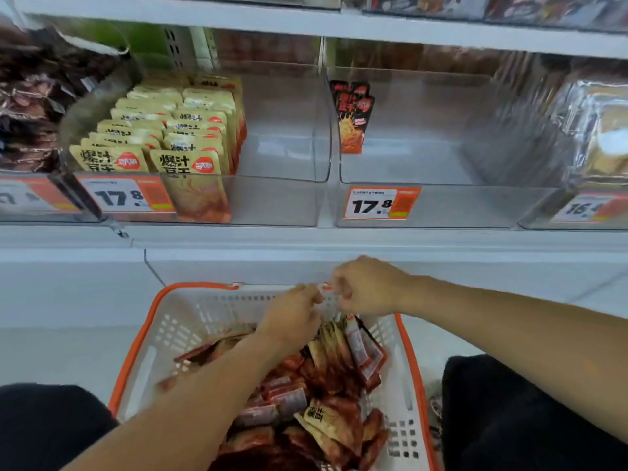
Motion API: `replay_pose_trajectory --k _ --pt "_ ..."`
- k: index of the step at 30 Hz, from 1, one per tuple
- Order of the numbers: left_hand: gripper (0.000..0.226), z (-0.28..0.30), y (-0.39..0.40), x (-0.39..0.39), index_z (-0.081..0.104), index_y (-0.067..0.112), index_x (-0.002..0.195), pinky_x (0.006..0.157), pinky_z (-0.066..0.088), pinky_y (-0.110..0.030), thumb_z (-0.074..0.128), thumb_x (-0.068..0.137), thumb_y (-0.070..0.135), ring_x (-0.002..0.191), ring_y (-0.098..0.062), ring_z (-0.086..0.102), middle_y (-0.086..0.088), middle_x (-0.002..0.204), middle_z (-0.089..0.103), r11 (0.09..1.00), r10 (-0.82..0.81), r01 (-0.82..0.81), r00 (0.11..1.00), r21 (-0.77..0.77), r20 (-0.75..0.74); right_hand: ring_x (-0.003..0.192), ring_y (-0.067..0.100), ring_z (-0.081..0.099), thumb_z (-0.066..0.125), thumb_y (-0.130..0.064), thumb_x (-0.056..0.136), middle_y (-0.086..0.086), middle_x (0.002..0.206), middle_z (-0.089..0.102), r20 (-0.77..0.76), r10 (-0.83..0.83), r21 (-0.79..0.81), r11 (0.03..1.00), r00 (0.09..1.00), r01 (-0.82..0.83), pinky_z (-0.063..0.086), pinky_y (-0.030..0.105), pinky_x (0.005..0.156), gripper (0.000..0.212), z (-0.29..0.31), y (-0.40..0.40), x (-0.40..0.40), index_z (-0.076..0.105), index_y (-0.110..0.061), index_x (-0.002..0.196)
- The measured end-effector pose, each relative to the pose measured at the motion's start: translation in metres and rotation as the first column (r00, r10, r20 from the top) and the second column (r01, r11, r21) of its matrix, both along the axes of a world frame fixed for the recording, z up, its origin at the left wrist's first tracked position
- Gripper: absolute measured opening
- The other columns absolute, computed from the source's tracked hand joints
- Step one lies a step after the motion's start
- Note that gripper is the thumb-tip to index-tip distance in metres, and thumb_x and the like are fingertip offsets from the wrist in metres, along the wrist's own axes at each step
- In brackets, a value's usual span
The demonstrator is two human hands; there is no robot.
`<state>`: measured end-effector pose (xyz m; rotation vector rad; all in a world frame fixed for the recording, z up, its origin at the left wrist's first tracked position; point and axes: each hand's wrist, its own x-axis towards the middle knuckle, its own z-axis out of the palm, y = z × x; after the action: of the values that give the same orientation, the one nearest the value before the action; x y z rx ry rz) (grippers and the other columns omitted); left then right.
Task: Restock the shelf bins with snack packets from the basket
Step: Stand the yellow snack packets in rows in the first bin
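Note:
A white basket with an orange rim (142,338) sits on the floor between my knees, holding several red and beige snack packets (326,416). Both hands meet at its far edge. My right hand (372,287) has curled fingers over an upright bundle of red packets (363,348). My left hand (292,316) curls onto the same bundle from the left; its fingertips are hidden. On the shelf above, the left clear bin (282,198) holds two rows of beige packets (153,137) on its left side. The right clear bin (441,205) has a few red-black packets (351,117) leaning on its left wall.
A bin of dark packets (30,96) stands at far left and a bin of clear-wrapped goods (598,130) at far right. Orange price tags reading 17.8 (380,203) hang on the bin fronts. Another shelf (306,22) runs overhead. My dark-clad knees (509,419) flank the basket.

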<state>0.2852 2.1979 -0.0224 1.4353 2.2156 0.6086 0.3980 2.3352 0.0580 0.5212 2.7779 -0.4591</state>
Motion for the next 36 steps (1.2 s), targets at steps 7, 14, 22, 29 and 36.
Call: replay_pose_trajectory --k 7,14,22,29,36 --pt "0.021 -0.067 -0.028 0.042 0.061 0.017 0.116 0.081 0.044 -0.023 0.056 0.096 0.023 0.098 -0.012 0.059 0.004 0.107 0.063 0.939 0.323 -0.237 0.857 -0.250 0.400 0.082 0.028 0.057 0.042 -0.020 0.102 0.008 0.084 0.059 0.048 -0.345 0.047 0.938 0.937 0.343 0.038 0.031 0.065 0.013 -0.123 -0.029 0.061 0.052 -0.011 0.103" --pt "0.019 -0.076 -0.021 0.044 0.063 0.013 0.108 0.083 0.057 -0.040 0.061 0.095 0.027 0.090 -0.022 0.067 -0.007 0.099 0.068 0.862 0.506 -0.397 0.663 -0.314 0.551 0.079 0.029 0.061 0.052 -0.016 0.091 0.003 0.075 0.057 0.052 -0.569 -0.091 0.816 0.821 0.571 0.035 0.031 0.056 0.012 -0.152 -0.043 0.062 0.050 -0.019 0.080" --pt "0.035 0.001 -0.013 0.017 0.067 0.000 0.082 0.057 0.059 -0.036 0.068 0.091 0.034 0.066 -0.027 0.070 -0.020 0.080 0.071 0.744 0.592 -0.529 0.238 -0.409 0.769 0.082 0.021 0.063 0.061 -0.029 0.093 0.003 0.090 0.070 -0.051 -0.092 -0.216 0.973 0.994 0.079 0.041 0.028 0.067 0.017 -0.049 -0.057 0.013 0.069 -0.015 0.098" --pt "0.017 0.087 -0.014 -0.040 0.071 0.011 0.109 0.067 0.057 -0.031 0.065 0.094 0.007 0.080 -0.019 0.070 -0.006 0.098 0.077 0.885 0.427 -0.413 0.533 -0.217 0.730 0.114 0.026 0.056 0.061 -0.048 0.093 0.005 0.117 0.067 0.032 0.010 -0.020 1.000 0.999 -0.010 0.047 0.034 0.091 0.044 0.046 -0.021 -0.009 0.062 -0.016 0.124" --pt "0.027 0.150 -0.050 -0.068 0.066 0.017 0.122 0.084 0.052 -0.030 0.059 0.097 0.008 0.105 -0.012 0.068 0.001 0.116 0.073 0.986 0.132 -0.167 0.675 -0.024 0.726 0.087 0.014 0.072 0.077 -0.036 0.085 -0.004 0.109 0.068 -0.167 -0.212 -0.613 0.787 0.963 0.067 0.061 0.033 0.077 0.053 0.081 -0.012 -0.030 0.055 -0.022 0.131"
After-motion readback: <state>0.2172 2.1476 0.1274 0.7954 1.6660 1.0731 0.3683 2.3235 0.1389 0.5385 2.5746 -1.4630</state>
